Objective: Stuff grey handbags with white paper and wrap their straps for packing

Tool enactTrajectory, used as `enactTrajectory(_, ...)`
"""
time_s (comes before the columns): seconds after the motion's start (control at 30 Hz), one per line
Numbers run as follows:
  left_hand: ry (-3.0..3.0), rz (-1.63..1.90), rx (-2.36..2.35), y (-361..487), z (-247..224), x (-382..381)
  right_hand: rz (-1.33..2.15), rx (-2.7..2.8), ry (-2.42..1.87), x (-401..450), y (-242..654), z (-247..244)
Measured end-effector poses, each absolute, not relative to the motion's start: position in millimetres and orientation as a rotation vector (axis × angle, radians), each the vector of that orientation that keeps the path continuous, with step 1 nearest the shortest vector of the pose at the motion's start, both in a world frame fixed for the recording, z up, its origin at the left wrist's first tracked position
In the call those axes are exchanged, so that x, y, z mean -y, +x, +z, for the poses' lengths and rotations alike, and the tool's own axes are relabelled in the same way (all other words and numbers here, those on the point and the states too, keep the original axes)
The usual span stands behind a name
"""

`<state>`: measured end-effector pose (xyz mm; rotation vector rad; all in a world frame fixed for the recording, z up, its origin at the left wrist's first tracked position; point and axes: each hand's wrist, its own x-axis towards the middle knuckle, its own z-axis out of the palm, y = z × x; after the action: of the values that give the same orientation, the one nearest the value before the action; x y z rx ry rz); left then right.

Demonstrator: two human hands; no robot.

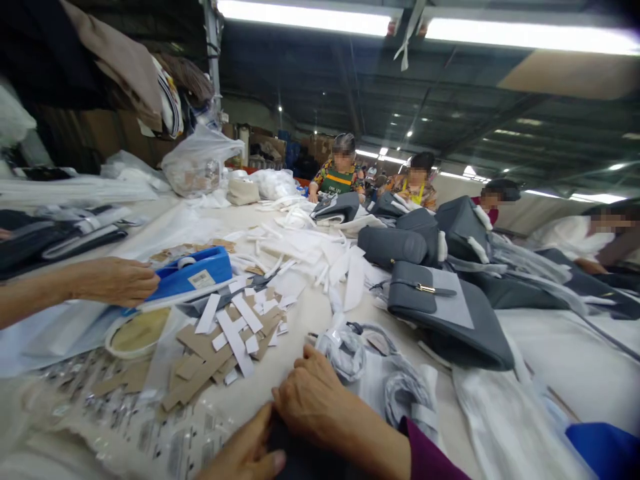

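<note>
My left hand (247,445) is at the bottom edge, fingers curled against a dark piece (300,450) that looks like part of a bag; most of it is cut off by the frame. Bent over the same piece from the right is my right hand (317,390), closed at its upper edge, in a purple sleeve (425,453). Just beyond my right hand lie coiled straps in clear wrapping (345,353) and a second wrapped coil (405,397). Cut strips of white and brown card (220,353) are heaped ahead of my left hand.
From the left, another person's hand (113,280) touches a blue box (195,270). Dark grey bags (445,313) are piled at right, beside white padding strips (320,253). A tape roll (137,333) lies left. Several people, including one in a green apron (337,181), stand across the table.
</note>
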<state>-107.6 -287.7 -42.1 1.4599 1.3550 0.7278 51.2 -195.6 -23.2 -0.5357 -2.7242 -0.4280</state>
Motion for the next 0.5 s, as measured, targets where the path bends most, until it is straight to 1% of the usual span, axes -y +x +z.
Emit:
enactTrajectory(0.07,1.697,0.486,-1.547,-116.6,-10.8,260.8,-0.429,2.689,-0.542,192.9,52.1,-22.1)
enactTrajectory(0.13,1.924,0.249,-1.771,-112.2,21.0,214.9,-0.453,2.665,-0.525,190.8,52.5,-23.3)
enactTrajectory(0.17,1.974,0.191,-1.883,-103.2,34.4,185.9,-0.47,2.655,-0.5,190.3,52.4,-24.8)
enactTrajectory(0.23,2.113,0.275,-1.89,-72.6,52.0,122.0,-0.502,2.651,-0.436,190.2,51.2,-29.1)
enactTrajectory(0.3,2.106,0.317,-1.823,-32.2,56.1,60.7,-0.501,2.638,-0.414,190.4,48.9,-34.3)
enactTrajectory(0.37,2.038,0.316,-1.844,8.0,49.7,12.1,-0.465,2.614,-0.447,189.9,46.3,-38.9)
enactTrajectory(0.43,1.932,0.355,-1.902,40.4,37.9,-19.5,-0.433,2.589,-0.495,188.7,44.4,-41.6)
enactTrajectory(0.5,1.824,0.426,-1.954,61.6,25.8,-35.6,-0.413,2.579,-0.467,187.7,43.5,-42.1)
